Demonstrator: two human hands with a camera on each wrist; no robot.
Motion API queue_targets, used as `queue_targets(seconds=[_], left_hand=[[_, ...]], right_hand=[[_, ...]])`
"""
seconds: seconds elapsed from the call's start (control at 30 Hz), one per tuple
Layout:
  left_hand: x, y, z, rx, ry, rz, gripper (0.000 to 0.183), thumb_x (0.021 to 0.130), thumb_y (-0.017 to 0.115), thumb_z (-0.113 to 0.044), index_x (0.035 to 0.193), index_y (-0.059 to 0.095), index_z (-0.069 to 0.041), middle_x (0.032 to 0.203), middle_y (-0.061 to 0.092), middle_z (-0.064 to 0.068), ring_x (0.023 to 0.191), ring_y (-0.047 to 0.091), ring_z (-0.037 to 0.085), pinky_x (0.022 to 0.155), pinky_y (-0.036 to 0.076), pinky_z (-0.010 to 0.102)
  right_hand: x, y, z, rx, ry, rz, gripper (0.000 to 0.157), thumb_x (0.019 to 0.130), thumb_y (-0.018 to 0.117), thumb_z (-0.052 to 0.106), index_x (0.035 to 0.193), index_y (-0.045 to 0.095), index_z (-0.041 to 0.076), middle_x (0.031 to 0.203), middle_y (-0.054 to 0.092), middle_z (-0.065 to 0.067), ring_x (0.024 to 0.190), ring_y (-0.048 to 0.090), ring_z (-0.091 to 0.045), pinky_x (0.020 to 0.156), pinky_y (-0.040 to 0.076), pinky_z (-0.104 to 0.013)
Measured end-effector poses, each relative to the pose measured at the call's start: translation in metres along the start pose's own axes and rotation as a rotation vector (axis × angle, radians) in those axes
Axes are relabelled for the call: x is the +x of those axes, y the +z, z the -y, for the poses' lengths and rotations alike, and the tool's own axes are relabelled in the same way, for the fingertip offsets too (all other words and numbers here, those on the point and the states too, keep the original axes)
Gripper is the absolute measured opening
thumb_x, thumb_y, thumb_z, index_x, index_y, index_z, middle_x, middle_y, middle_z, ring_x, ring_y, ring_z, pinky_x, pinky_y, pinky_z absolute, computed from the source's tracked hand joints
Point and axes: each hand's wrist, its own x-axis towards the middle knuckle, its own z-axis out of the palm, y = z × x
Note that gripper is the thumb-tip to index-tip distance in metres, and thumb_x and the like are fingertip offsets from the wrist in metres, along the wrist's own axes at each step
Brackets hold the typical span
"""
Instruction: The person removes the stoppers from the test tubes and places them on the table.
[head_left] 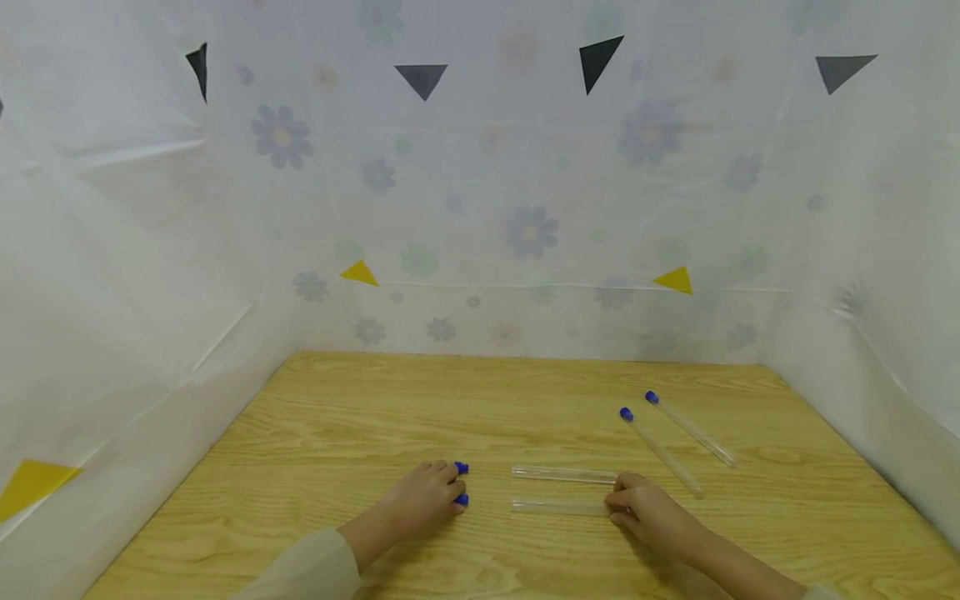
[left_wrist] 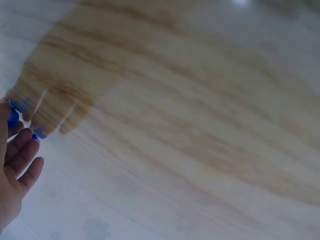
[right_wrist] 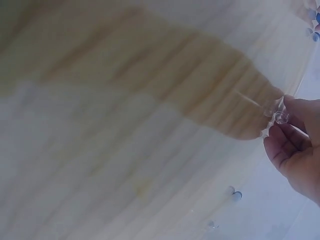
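Blue caps [head_left: 462, 500] touch left fingers [head_left: 455, 487]; tube ends [head_left: 606, 477] touch right fingers [head_left: 621, 498].

Two clear tubes [head_left: 564, 475], uncapped, lying parallel; two blue caps [head_left: 462, 468] apart, to their left.

Soft, rather dim light, wrist views hazy, with pale glare across the glossy tabletop [left_wrist: 190, 150]

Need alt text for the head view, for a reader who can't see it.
A person's left hand holds two blue caps, facing two clear tubes gripped near their right ends by the right hand. Farther back on the right, two blue-capped tubes lie slanted on a wood-grain table, with white flower-patterned sheeting behind.
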Motion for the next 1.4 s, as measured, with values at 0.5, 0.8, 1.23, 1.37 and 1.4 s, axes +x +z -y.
queue_targets(seconds=[0.5,0.8,1.23,1.37,1.4], left_hand=[[-0.0014,-0.0007,-0.0005,-0.015,-0.008,-0.009,0.027,0.09,0.056,-0.037,0.104,0.067,-0.016,0.1,0.06,-0.002,0.092,0.057,0.012,0.075,0.049,0.022],[-0.0018,-0.0006,0.0,-0.047,-0.012,0.009,0.027,0.09,0.056,-0.035,0.105,0.066,-0.015,0.101,0.06,-0.001,0.095,0.058,0.013,0.077,0.049,0.023],[-0.0033,-0.0011,0.0002,-0.041,-0.008,-0.01,0.026,0.09,0.055,-0.036,0.104,0.066,-0.016,0.1,0.059,-0.001,0.097,0.058,0.013,0.08,0.049,0.024],[-0.0028,-0.0018,0.0003,-0.043,-0.002,-0.013,0.026,0.09,0.055,-0.036,0.103,0.066,-0.016,0.099,0.059,-0.002,0.095,0.058,0.013,0.078,0.049,0.024],[-0.0026,-0.0017,0.0003,-0.041,-0.002,-0.013,0.026,0.09,0.055,-0.036,0.103,0.066,-0.016,0.099,0.059,-0.002,0.094,0.058,0.013,0.077,0.049,0.023]], right_hand=[[-0.0003,0.0008,0.0016,-0.003,0.001,0.005,0.014,0.078,0.067,-0.002,0.09,0.068,-0.009,0.083,0.055,-0.003,0.068,0.047,0.002,0.054,0.045,-0.013],[-0.0007,0.0015,0.0002,0.012,0.01,0.023,0.016,0.079,0.066,-0.001,0.092,0.068,-0.01,0.084,0.054,-0.002,0.069,0.046,0.002,0.055,0.045,-0.013],[-0.0004,0.0014,0.0,0.022,0.027,0.041,0.017,0.08,0.067,0.0,0.094,0.068,-0.009,0.086,0.054,-0.003,0.07,0.048,0.001,0.056,0.046,-0.013],[-0.0003,0.0018,0.0004,0.014,0.034,0.04,0.017,0.079,0.068,0.001,0.093,0.068,-0.009,0.086,0.055,-0.003,0.069,0.049,0.0,0.056,0.046,-0.013],[-0.0002,0.0019,0.0006,0.013,0.036,0.04,0.017,0.079,0.068,0.002,0.093,0.068,-0.009,0.086,0.055,-0.003,0.069,0.049,0.0,0.056,0.046,-0.013]])
